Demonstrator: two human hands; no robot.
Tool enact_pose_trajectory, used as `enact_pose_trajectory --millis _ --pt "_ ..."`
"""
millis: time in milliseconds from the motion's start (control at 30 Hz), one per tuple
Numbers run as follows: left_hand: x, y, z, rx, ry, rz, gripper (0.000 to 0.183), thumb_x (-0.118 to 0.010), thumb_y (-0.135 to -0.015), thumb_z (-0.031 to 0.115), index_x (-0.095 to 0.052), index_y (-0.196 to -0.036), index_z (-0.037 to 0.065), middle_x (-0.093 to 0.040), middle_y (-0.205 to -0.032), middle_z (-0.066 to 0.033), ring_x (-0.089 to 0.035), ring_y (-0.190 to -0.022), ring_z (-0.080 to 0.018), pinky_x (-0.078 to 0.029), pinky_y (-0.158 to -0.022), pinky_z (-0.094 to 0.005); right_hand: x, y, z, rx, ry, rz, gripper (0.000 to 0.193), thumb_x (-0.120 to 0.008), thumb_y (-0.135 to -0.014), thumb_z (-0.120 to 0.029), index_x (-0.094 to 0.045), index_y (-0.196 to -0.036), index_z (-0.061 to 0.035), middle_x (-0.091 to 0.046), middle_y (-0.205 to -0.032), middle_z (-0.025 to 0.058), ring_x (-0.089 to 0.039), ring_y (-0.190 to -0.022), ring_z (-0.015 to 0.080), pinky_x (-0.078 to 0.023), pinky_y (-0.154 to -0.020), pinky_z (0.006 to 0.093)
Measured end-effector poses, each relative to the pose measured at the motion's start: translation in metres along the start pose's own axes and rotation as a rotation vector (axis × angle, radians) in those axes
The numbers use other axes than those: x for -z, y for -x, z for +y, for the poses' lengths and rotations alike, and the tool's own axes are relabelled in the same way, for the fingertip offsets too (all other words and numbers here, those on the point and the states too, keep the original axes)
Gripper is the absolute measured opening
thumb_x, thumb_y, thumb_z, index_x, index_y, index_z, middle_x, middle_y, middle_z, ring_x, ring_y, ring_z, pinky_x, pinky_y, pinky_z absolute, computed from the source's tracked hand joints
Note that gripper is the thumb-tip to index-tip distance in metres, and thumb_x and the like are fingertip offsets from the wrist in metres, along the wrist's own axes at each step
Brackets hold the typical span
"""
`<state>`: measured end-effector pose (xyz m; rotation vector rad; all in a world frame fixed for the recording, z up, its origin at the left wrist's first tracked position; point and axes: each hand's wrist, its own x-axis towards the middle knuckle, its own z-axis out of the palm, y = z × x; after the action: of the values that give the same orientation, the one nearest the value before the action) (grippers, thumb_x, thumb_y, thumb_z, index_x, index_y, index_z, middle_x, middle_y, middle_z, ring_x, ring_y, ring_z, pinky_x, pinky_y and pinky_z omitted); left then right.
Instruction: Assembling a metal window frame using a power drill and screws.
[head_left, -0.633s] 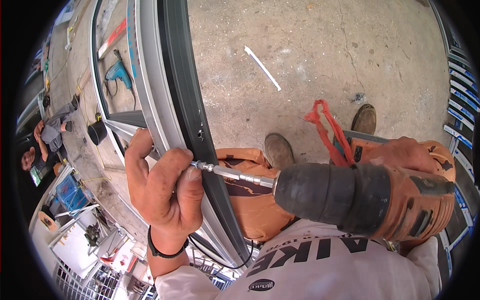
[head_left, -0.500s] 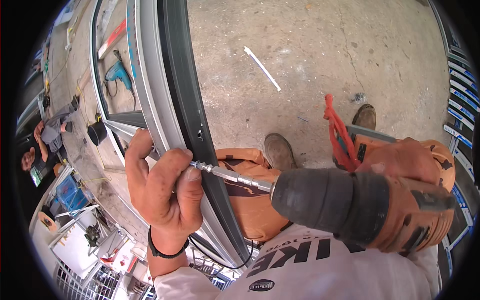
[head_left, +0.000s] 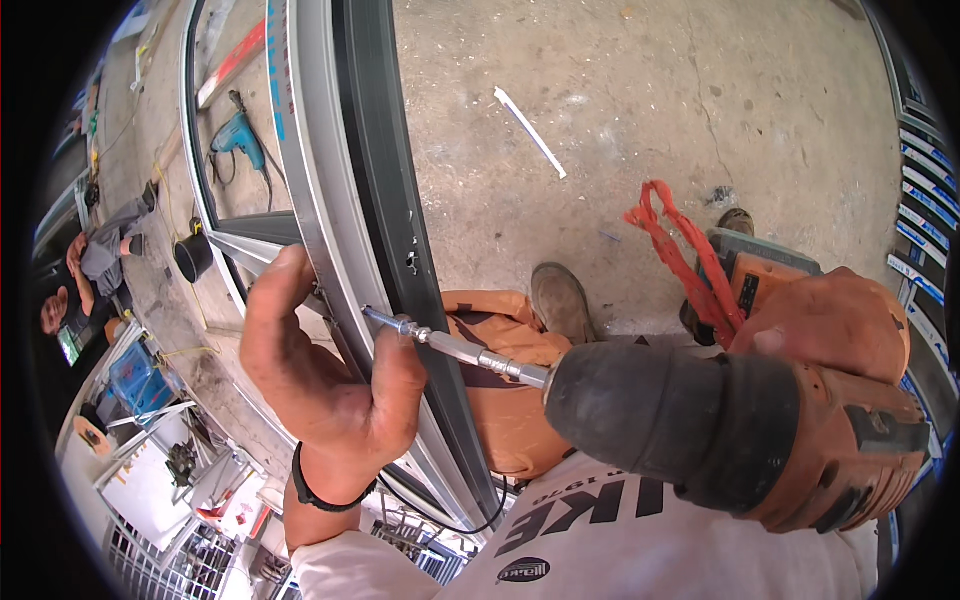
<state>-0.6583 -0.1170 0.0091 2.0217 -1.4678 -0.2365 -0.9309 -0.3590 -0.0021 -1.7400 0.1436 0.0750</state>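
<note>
My right hand (head_left: 825, 325) is wrapped round the handle of an orange and black cordless drill (head_left: 690, 425). A silver bit holder (head_left: 475, 355) sticks out of its chuck toward the left, with a screw (head_left: 383, 319) at its end. The screw's tip meets the pale edge of an aluminium frame (head_left: 345, 200), which has a dark grey face with a ragged hole. My left hand (head_left: 320, 380) is at the frame with thumb and forefinger apart. Its thumb lies just below the screw, and its forefinger reaches up to the frame's inner side. The remaining fingers are mostly hidden.
A red strap (head_left: 690, 260) hangs by the drill's base. Behind the frame lie a teal corded drill (head_left: 238, 145) and a black bucket (head_left: 193, 258). A person (head_left: 85, 295) sits at far left. A white strip (head_left: 530, 132) lies on the concrete floor. Stacked profiles (head_left: 925, 210) line the right.
My left thumb and forefinger have parted from their pinch round the screw. The frame shows slightly farther right. The drill has shifted a little right and down, and the red strap has swung.
</note>
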Motion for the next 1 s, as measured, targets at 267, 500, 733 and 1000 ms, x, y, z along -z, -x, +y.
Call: enact_pose_trajectory --millis 267,500,733,1000 --pt "-0.005 -0.005 0.001 0.068 0.051 -0.029 0.058 -0.066 -0.079 0.008 -0.033 -0.126 -0.004 -0.049 -0.122 -0.0235 -0.051 -0.114 -0.0293 -0.034 -0.103 -0.0418 0.019 -0.024 -0.012 0.056 -0.136 -0.277 0.036 -0.064 -0.089 -0.009 -0.050 -0.120 0.0029 -0.068 -0.088 0.0220 -0.069 -0.068 0.0315 -0.055 -0.054 0.0375" --pt "-0.004 -0.010 0.003 0.111 0.086 -0.075 0.047 -0.067 -0.082 0.011 -0.032 -0.112 0.003 -0.051 -0.115 -0.0238 -0.052 -0.107 -0.0255 -0.036 -0.097 -0.0391 0.011 -0.015 -0.016 -0.049 0.081 -0.125 0.033 -0.064 -0.087 -0.029 -0.067 -0.106 -0.0026 -0.071 -0.091 0.0110 -0.071 -0.084 0.0268 -0.057 -0.068 0.0350" --pt "-0.003 -0.008 0.002 0.141 0.089 -0.046 0.045 -0.067 -0.082 0.012 -0.032 -0.109 0.003 -0.051 -0.113 -0.0236 -0.051 -0.104 -0.0238 -0.037 -0.096 -0.0376 0.004 -0.022 -0.022 -0.082 0.142 -0.110 0.028 -0.063 -0.083 -0.028 -0.069 -0.102 -0.0085 -0.071 -0.086 0.0065 -0.071 -0.081 0.0215 -0.055 -0.064 0.0331" --pt "-0.005 -0.008 0.002 0.137 0.127 -0.023 0.043 -0.066 -0.081 0.009 -0.032 -0.106 0.004 -0.051 -0.113 -0.0243 -0.051 -0.103 -0.0234 -0.037 -0.096 -0.0376 -0.013 -0.020 -0.015 0.072 0.257 0.136 0.028 -0.065 -0.076 -0.028 -0.071 -0.095 -0.0072 -0.071 -0.082 0.0061 -0.068 -0.066 0.0199 -0.053 -0.059 0.0307"
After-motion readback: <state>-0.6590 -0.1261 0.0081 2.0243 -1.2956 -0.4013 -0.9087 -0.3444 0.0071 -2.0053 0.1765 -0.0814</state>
